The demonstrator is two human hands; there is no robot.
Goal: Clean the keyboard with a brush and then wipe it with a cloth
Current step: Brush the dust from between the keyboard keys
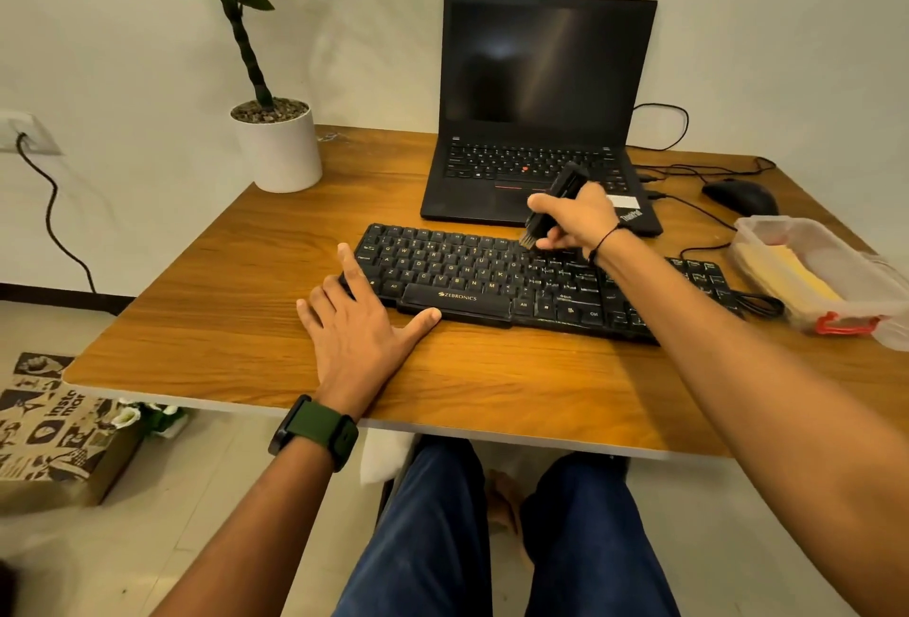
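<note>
Left hand (361,321) lay flat, palm down, fingers (350,267) straight and spread, thumb out to right. Left forearm bare, reached up from lower left; green-strapped watch (315,432) sat on wrist. Right hand (573,220) was raised, back of hand toward camera, fingers curled around dark brush (553,205), index finger extended along its side, bristles pointed down. Right forearm bare, stretched diagonally from lower right; thin black band (602,242) circled wrist. Legs in blue trousers showed below.
</note>
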